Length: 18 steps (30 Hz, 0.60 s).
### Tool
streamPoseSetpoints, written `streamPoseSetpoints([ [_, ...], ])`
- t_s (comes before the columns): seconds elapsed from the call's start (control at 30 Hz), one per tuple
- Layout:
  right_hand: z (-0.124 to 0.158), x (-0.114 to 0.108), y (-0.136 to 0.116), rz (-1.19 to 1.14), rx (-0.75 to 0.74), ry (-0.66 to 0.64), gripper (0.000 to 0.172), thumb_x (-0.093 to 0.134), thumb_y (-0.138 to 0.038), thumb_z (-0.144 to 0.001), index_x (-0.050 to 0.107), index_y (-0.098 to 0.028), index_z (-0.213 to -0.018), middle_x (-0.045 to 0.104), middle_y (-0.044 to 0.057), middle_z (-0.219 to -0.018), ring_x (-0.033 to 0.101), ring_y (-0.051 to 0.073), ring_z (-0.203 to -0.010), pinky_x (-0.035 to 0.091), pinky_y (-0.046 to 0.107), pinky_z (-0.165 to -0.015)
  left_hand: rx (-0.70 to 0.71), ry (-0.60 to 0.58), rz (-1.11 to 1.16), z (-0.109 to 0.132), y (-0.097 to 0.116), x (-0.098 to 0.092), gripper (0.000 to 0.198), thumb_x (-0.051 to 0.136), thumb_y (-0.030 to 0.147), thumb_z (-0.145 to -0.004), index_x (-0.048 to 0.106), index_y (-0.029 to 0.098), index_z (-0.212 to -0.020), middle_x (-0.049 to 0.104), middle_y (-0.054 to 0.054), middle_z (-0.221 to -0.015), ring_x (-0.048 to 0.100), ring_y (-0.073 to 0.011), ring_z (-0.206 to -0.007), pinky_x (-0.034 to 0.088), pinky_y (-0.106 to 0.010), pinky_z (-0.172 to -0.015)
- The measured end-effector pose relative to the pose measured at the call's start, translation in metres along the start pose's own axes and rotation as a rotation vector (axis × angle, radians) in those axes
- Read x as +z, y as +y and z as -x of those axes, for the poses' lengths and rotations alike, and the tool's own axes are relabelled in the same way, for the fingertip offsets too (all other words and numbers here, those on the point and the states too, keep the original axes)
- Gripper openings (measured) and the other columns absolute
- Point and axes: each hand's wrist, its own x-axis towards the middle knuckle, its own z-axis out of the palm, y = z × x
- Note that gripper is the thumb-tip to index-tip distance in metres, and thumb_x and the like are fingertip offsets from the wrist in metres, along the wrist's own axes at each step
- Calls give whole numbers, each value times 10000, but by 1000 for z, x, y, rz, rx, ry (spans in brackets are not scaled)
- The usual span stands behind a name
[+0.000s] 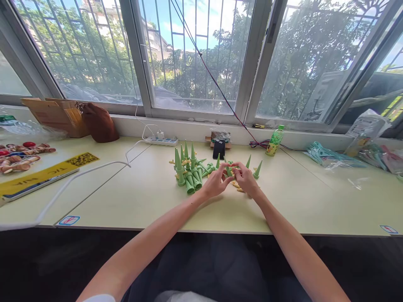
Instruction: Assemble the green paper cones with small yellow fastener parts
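Observation:
My left hand [216,181] and my right hand [244,179] meet over the pale table [141,197], fingers pinched together on one green cone [228,170]. To the left of my hands lies a heap of green cones [189,170], several standing upright, with small yellow pegs among them. More yellow pegs [236,186] lie under my right hand. Two upright green cones [257,169] stand just right of my right hand.
A black phone [218,149] leans behind the cones. A green bottle [274,141] stands at the back right, a white power strip [161,140] at the back left. A cardboard box [52,114], brown pouch [99,121] and plastic bags [333,157] line the edges.

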Motion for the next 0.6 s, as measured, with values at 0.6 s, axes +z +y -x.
streamPoseSetpoints([
  [0.6,-1,2,3,-83,50,44,334,414,-461,-941,571,-185,-1043,440,-48,-521,387,132,-460,303,247,-471,-29,123,-48,-3,-4,8,610,534,408,-913,214,239,-1404,620,-62,-1037,531,-57,-484,404,-197,-494],
])
